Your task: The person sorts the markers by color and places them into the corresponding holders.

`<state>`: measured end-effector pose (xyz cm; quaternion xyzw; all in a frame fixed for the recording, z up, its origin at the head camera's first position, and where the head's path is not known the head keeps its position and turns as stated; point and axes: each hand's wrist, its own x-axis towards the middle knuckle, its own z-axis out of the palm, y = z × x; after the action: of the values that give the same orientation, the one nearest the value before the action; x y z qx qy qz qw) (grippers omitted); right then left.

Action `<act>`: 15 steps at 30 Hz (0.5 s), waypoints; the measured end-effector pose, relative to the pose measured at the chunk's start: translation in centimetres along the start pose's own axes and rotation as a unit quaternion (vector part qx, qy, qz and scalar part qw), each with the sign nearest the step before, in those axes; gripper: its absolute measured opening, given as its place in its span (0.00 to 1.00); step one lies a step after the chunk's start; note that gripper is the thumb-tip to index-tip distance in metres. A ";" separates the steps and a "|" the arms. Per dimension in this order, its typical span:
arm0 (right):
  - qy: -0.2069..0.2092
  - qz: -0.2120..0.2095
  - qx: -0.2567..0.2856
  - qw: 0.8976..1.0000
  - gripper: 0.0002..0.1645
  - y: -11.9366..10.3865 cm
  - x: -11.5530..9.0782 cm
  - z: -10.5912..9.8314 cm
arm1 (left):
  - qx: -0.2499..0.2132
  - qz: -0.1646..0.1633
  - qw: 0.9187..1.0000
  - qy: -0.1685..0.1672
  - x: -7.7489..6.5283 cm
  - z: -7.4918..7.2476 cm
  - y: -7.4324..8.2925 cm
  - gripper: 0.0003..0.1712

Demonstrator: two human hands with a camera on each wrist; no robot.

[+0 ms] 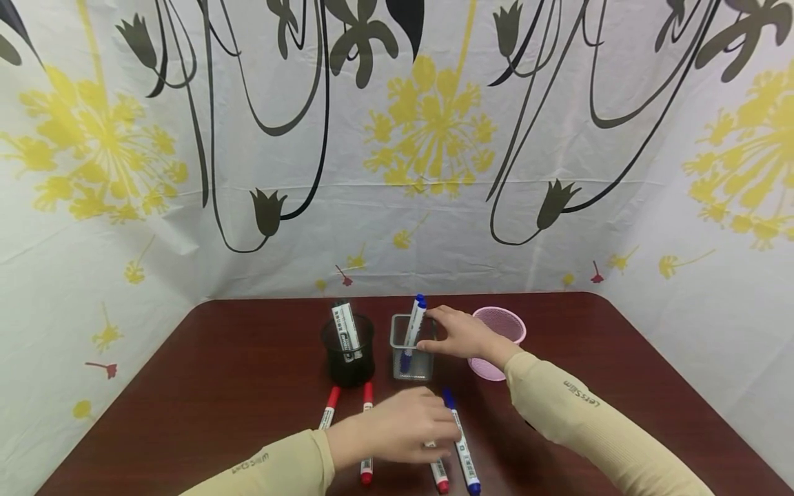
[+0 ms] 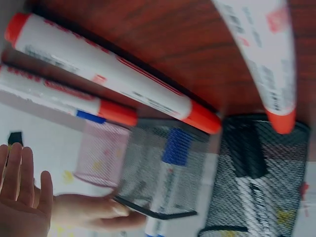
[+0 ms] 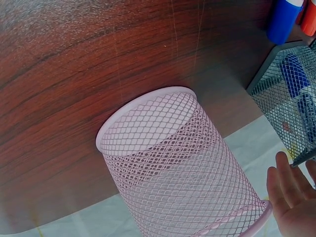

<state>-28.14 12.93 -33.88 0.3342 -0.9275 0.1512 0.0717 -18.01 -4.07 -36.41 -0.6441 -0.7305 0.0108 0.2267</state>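
Note:
My left hand (image 1: 402, 426) hovers above the table among loose markers, its fingers over a red-capped marker (image 1: 439, 474). In the left wrist view its fingers (image 2: 18, 170) are straight and nothing is gripped. A blue-capped marker (image 1: 464, 446) lies just right of it. My right hand (image 1: 466, 335) is at the right side of the grey square mesh pen holder (image 1: 414, 373), thumb and fingers spread near its rim; whether it touches cannot be seen. White markers with blue ends (image 1: 412, 329) lean inside that holder.
A black round mesh pen holder (image 1: 349, 372) with black-and-white markers (image 1: 347, 332) stands left of the grey one. To the right stands a pink mesh pen holder (image 3: 182, 168). Two more red-capped markers lie in front, one left (image 1: 329, 413) and one partly hidden (image 1: 367, 471).

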 end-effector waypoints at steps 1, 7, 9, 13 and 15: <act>0.000 0.000 0.000 1.000 0.42 0.0 0.0 0.0 | 0.012 0.011 1.000 -0.007 0.1 0.1 0.3 0.09; 0.003 -0.003 -0.004 1.000 0.42 0.0 0.0 0.0 | 0.054 0.066 0.996 -0.034 0.7 0.9 1.9 0.09; 0.002 -0.001 -0.003 1.000 0.42 0.0 0.0 0.0 | 0.051 0.077 0.995 -0.042 0.8 1.2 2.3 0.09; 0.000 0.004 -0.003 1.000 0.42 0.0 0.0 0.0 | 0.049 0.091 0.993 -0.055 0.9 2.0 3.0 0.09; 0.001 0.004 -0.001 1.000 0.42 0.1 0.0 0.1 | 0.051 0.096 0.992 -0.062 0.8 2.5 3.3 0.09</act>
<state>-28.18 12.94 -34.01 0.3307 -0.9288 0.1506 0.0724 -15.84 -2.07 -39.36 -0.6973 -0.6760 0.1093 0.2117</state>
